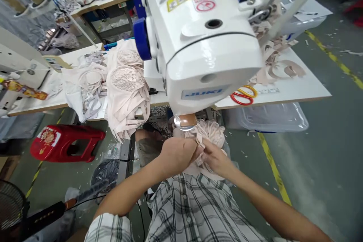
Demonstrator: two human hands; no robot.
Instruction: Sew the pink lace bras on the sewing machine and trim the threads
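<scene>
My left hand (181, 153) and my right hand (214, 157) meet in front of my chest, both closed on a pale pink strap (200, 139). The strap sticks up between the fingers. It seems to belong to a pale pink lace bra (205, 166) hanging below the hands, partly hidden by them. More gathered pink fabric (211, 132) lies just beyond, over my lap. Directly above stands the white sewing machine head (212, 68), with a round shiny piece (183, 122) at its lower end.
Stacked pink bras (127, 83) hang over the table edge at left. Red and yellow scissors (244, 96) lie on the white table (306, 87) at right, near fabric strips (286, 69). A clear plastic bin (272, 117) is below. A red stool (68, 141) and a fan (13, 204) stand at left.
</scene>
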